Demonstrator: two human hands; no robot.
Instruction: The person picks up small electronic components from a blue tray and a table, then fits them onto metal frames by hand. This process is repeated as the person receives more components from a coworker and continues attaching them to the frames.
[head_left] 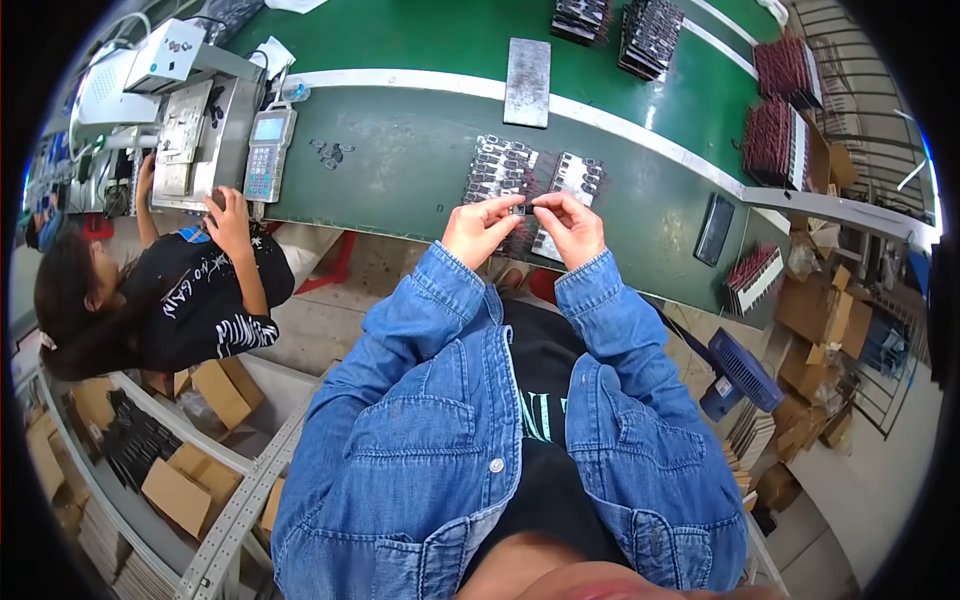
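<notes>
My left hand (pixel 478 230) and my right hand (pixel 573 232) meet over the near edge of the green workbench. Between their fingertips they pinch a small dark square part (pixel 521 209), too small to name more closely. Just beyond my left hand lies a pale panel (pixel 490 172) covered with rows of small black-and-white pieces and thin red wires. A second such panel (pixel 574 172) lies past my right hand, its near end partly hidden by that hand.
Loose black pieces (pixel 332 153) lie left, near a handheld keypad controller (pixel 268 155) and a machine. A metal plate (pixel 527 82) lies beyond the panels. To the right are a phone (pixel 714 229), stacked wired panels (pixel 772 145) and a blue fan (pixel 740 375). Another person (pixel 170 290) works at the left.
</notes>
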